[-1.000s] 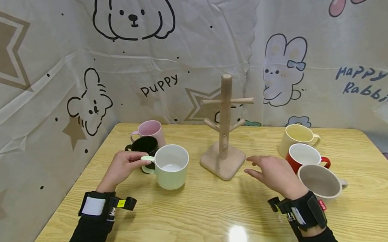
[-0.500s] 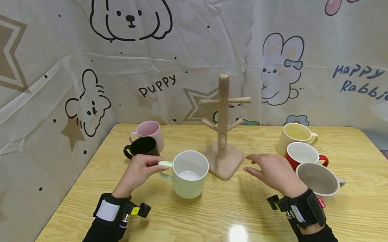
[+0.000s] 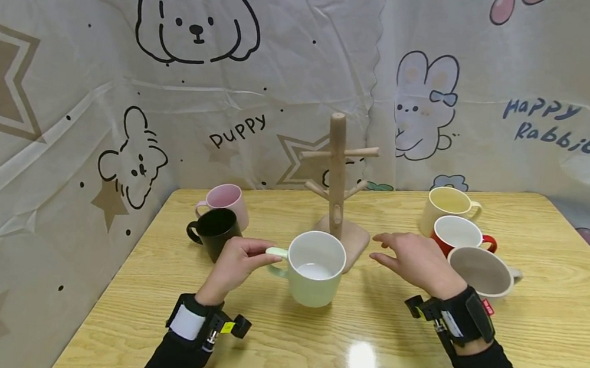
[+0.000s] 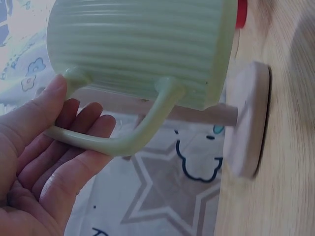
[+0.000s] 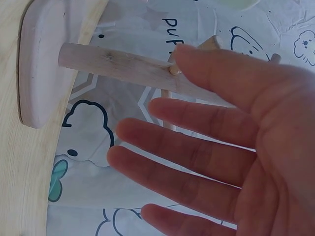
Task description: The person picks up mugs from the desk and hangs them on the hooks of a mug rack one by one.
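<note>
Cartoon-printed fabric [image 3: 304,90] hangs behind a pale wood-grain surface [image 3: 290,349]. Compared with a second ago, the pale green mug [image 3: 313,286] has moved rightward, away from the black mug [image 3: 218,233], which now shows more fully. It is in front of the wooden stand [image 3: 335,182], hiding part of its base [image 3: 356,243]. The left hand [image 3: 236,264] reaches forward, thumb on top of the mug's handle [image 4: 125,145], fingers gripping it from below. The right hand [image 3: 417,264] stays just right of the base, fingers extended toward the stand, holding nothing. Roughly upright, the mug faces mouth-up, long axis near vertical, handle pointing left.
</note>
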A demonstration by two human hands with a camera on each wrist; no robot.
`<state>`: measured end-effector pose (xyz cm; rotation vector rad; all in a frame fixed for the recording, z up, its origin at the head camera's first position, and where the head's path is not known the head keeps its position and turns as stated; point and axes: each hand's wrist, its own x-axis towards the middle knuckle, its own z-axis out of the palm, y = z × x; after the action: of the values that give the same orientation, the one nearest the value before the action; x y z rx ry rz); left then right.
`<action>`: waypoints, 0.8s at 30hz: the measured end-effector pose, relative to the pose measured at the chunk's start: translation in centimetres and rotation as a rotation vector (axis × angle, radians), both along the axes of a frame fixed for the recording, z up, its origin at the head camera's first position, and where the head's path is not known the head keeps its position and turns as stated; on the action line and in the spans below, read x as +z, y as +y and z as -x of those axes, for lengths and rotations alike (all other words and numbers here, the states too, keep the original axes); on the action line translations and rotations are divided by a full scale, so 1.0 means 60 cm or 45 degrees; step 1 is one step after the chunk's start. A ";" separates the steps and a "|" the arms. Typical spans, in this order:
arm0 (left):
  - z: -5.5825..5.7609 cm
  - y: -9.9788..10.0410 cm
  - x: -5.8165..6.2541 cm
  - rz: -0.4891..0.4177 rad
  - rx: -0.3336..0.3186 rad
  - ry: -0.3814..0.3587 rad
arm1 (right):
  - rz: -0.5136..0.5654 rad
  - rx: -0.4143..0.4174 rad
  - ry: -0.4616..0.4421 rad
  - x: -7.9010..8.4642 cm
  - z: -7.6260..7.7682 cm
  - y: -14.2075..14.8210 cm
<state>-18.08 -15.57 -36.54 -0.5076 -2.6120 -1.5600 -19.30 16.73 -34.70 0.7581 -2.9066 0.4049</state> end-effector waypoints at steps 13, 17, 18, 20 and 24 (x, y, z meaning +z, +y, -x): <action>0.006 0.057 0.008 -0.074 -0.062 -0.052 | -0.012 -0.028 0.028 0.000 0.002 0.006; 0.009 0.070 0.010 -0.111 -0.074 -0.058 | -0.010 -0.031 0.048 0.000 0.001 0.009; 0.010 0.073 0.010 -0.118 -0.079 -0.061 | -0.009 -0.030 0.047 0.000 0.002 0.009; 0.011 0.078 0.010 -0.131 -0.082 -0.077 | -0.006 -0.031 0.047 0.000 0.002 0.010; 0.011 0.085 0.013 -0.155 -0.092 -0.102 | -0.004 -0.035 0.044 0.002 0.004 0.012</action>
<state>-18.75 -10.44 -35.78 -0.5472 -2.5614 -1.7839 -19.55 17.43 -34.61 0.7178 -2.8829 0.3807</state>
